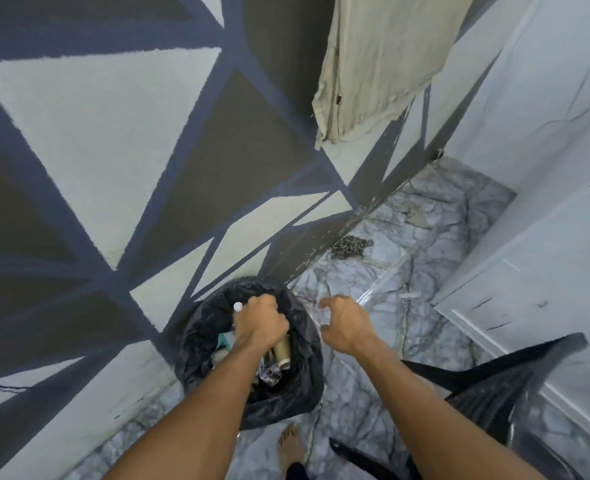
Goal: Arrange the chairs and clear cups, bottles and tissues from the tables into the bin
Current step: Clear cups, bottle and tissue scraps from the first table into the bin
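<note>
A bin (196, 344) lined with a black bag stands on the floor against the patterned wall, with paper and wrappers inside. My left hand (260, 322) hovers over its opening and grips a bottle with a white cap (238, 306). A brown paper cup (283, 351) pokes out just below that hand; I cannot tell whether it is held or lies in the bin. My right hand (344, 323) is beside the bin's right rim, fingers curled round a clear plastic cup (316, 315) that is hard to make out.
A black plastic chair (494, 386) stands at the lower right, close to my right forearm. White cupboard doors (529, 237) line the right side. A chain (350, 245) lies on the marble floor by the wall. A beige cloth (383, 64) hangs above. My bare foot (290, 445) is near the bin.
</note>
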`<state>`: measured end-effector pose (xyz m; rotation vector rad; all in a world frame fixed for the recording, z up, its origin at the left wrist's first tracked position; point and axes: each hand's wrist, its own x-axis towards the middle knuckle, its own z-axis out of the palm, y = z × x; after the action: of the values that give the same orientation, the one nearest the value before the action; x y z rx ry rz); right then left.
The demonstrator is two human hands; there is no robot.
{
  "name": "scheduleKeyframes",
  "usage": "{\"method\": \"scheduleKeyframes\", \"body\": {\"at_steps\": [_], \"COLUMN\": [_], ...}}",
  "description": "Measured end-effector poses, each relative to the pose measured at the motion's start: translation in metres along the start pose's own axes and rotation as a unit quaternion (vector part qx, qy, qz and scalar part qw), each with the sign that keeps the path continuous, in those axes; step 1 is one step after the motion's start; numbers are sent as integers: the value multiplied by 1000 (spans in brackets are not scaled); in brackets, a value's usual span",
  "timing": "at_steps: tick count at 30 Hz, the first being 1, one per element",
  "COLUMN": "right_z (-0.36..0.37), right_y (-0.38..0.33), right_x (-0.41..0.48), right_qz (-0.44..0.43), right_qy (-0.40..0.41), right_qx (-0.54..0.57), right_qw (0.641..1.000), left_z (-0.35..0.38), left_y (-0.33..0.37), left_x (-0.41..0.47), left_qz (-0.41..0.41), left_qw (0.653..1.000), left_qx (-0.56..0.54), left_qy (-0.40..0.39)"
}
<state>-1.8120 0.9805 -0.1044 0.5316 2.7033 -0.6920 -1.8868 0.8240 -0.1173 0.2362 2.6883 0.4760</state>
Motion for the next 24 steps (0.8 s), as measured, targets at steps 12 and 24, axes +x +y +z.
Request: {"method": "scheduleKeyframes", "body": {"at_steps": [12, 24], "right_z": [-103, -12], "right_y": [178, 339], "right_x": [-202, -556], "right_qz": [183, 441], "right_qy": [282, 365], "right_qx": [106, 193], "right_qw": [936, 797], "left_z": [61, 242], "left_y": [272, 363], "left_x": [-144, -462], "left_qz": [421, 627], "left_qw": [905, 736], "left_qx": [-65, 48], "left_qy": [-27, -253]}}
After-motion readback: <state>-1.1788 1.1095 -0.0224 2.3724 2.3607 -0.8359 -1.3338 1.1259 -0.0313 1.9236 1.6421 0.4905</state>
